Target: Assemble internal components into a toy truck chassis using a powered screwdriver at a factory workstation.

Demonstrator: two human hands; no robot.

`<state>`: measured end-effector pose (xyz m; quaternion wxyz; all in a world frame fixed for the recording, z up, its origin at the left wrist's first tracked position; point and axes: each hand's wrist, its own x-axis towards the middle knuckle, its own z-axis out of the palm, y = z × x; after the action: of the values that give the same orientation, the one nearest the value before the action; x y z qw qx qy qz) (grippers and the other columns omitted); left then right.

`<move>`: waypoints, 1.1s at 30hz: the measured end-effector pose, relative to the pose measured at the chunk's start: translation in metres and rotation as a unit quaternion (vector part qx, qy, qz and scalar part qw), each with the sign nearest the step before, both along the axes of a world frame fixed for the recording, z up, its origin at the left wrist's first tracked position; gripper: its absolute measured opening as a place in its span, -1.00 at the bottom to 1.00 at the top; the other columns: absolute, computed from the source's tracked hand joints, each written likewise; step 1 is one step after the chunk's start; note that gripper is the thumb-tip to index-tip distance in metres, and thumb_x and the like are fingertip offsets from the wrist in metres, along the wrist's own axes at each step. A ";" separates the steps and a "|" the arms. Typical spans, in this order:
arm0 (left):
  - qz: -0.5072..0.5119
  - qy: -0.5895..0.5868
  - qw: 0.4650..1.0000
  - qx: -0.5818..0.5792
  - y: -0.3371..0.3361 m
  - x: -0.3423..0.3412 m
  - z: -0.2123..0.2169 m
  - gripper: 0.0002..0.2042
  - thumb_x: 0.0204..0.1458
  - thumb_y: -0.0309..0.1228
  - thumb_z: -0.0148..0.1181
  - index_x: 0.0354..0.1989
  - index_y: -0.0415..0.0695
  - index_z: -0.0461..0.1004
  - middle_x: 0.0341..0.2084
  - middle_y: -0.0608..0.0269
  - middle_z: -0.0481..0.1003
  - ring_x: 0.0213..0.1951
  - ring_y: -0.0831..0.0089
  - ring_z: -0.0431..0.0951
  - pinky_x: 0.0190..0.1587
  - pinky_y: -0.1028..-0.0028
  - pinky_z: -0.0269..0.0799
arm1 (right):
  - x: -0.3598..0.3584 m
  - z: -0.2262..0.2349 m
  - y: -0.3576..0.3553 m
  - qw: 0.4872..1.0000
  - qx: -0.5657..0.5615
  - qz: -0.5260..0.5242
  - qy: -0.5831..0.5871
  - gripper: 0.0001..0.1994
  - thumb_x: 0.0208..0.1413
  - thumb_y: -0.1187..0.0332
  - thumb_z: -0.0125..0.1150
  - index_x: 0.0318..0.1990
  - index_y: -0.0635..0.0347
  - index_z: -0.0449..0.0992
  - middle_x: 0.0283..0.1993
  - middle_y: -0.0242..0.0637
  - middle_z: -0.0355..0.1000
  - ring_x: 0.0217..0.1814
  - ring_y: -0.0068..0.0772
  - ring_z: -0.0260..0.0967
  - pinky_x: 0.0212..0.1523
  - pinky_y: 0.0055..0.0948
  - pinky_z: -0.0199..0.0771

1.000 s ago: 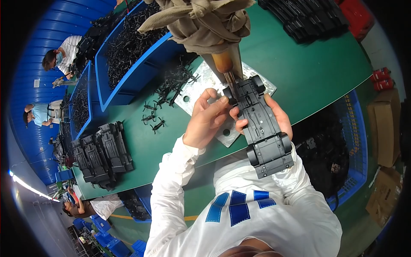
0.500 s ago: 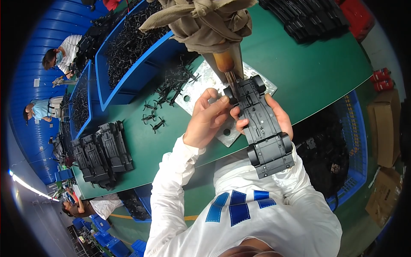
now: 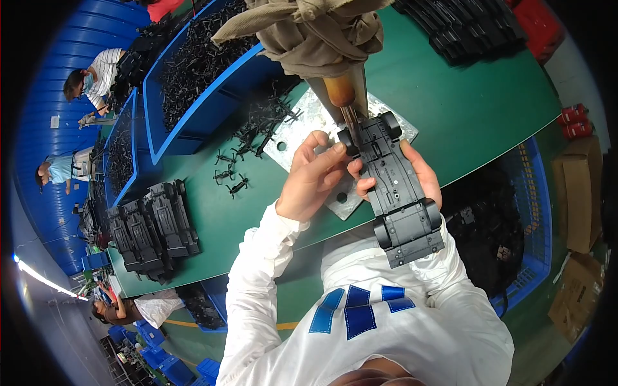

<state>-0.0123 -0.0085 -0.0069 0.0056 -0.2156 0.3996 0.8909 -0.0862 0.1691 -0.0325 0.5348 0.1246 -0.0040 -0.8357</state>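
A black plastic toy car chassis (image 3: 394, 183) with wheels at both ends is tilted in front of me. My right hand (image 3: 423, 172) grips it along its right side, with fingertips curling out at the left edge. My left hand (image 3: 312, 177) has thumb and fingers closed at the far left wheel (image 3: 347, 143); the thumb touches it, though the contact beneath is partly hidden. A metal rod tool with an orange-brown sleeve (image 3: 340, 92) comes down to the chassis's far end beside that wheel. Cloth (image 3: 315, 32) is wrapped and knotted above the tool.
A pale metal plate (image 3: 299, 125) lies under the tool on the green table (image 3: 463, 122). Small black parts (image 3: 238, 185) lie left. Blue bins (image 3: 193, 122) stand behind, chassis stacks (image 3: 154, 231) at left and far right. A blue crate (image 3: 534, 244) stands at right; people work at far left.
The view has shifted very slightly. My hands, the chassis and the tool keep the same places relative to each other.
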 end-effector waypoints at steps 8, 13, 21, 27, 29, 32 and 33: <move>0.002 0.000 1.000 0.000 0.002 0.000 0.005 -0.83 0.18 -0.42 0.18 -0.23 0.01 0.27 -0.56 0.28 0.43 -0.68 0.75 0.14 -0.54 0.73 0.27 | 0.000 0.002 0.000 1.000 0.003 0.001 0.002 -0.47 0.36 0.11 -0.14 0.30 0.34 0.19 0.21 0.11 0.26 0.09 0.00 0.24 -0.11 -0.25 0.39; 0.011 -0.007 1.000 0.017 0.005 -0.001 0.009 -0.84 0.18 -0.43 0.18 -0.23 0.00 0.27 -0.59 0.35 0.38 -0.68 0.75 0.12 -0.52 0.72 0.29 | 0.000 0.002 -0.001 1.000 0.003 -0.004 -0.003 -0.47 0.35 0.11 -0.12 0.30 0.34 0.18 0.23 0.10 0.24 0.10 -0.01 0.22 -0.10 -0.25 0.37; -0.001 0.001 1.000 0.029 0.004 0.000 0.008 -0.83 0.19 -0.47 0.14 -0.25 0.00 0.24 -0.53 0.34 0.38 -0.56 0.64 0.27 -0.36 0.52 0.49 | 0.000 0.003 -0.001 1.000 -0.003 -0.002 -0.005 -0.46 0.35 0.11 -0.12 0.31 0.34 0.18 0.22 0.10 0.25 0.10 -0.01 0.22 -0.09 -0.25 0.36; 0.010 -0.003 1.000 0.023 0.005 -0.001 0.010 -0.84 0.18 -0.44 0.17 -0.25 0.00 0.28 -0.59 0.34 0.40 -0.68 0.74 0.12 -0.45 0.64 0.44 | 0.000 0.002 -0.001 1.000 -0.002 -0.001 -0.006 -0.46 0.36 0.10 -0.13 0.31 0.35 0.18 0.21 0.10 0.25 0.10 -0.01 0.22 -0.10 -0.26 0.37; 0.009 -0.001 1.000 0.023 0.005 -0.001 0.010 -0.84 0.18 -0.44 0.18 -0.25 0.00 0.28 -0.59 0.34 0.40 -0.68 0.74 0.11 -0.45 0.65 0.44 | 0.000 0.002 0.000 1.000 0.003 -0.001 -0.002 -0.46 0.36 0.10 -0.13 0.31 0.35 0.17 0.21 0.10 0.25 0.09 -0.02 0.22 -0.10 -0.26 0.37; 0.012 -0.001 1.000 0.025 0.005 0.000 0.009 -0.84 0.18 -0.44 0.18 -0.25 0.00 0.28 -0.58 0.33 0.41 -0.68 0.75 0.11 -0.47 0.68 0.41 | 0.000 0.002 -0.001 1.000 0.005 0.000 0.000 -0.46 0.36 0.10 -0.13 0.31 0.35 0.18 0.21 0.10 0.25 0.09 -0.02 0.22 -0.10 -0.26 0.37; 0.016 -0.005 1.000 0.022 0.006 0.000 0.008 -0.84 0.18 -0.43 0.18 -0.24 0.00 0.27 -0.58 0.33 0.41 -0.68 0.75 0.10 -0.49 0.70 0.36 | 0.000 0.002 -0.001 1.000 0.008 0.000 0.004 -0.46 0.36 0.11 -0.13 0.31 0.34 0.17 0.21 0.10 0.24 0.09 -0.02 0.21 -0.10 -0.26 0.37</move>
<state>-0.0128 -0.0026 0.0015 -0.0016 -0.2263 0.3766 0.8983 -0.0861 0.1685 -0.0308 0.5336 0.1255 0.0054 -0.8364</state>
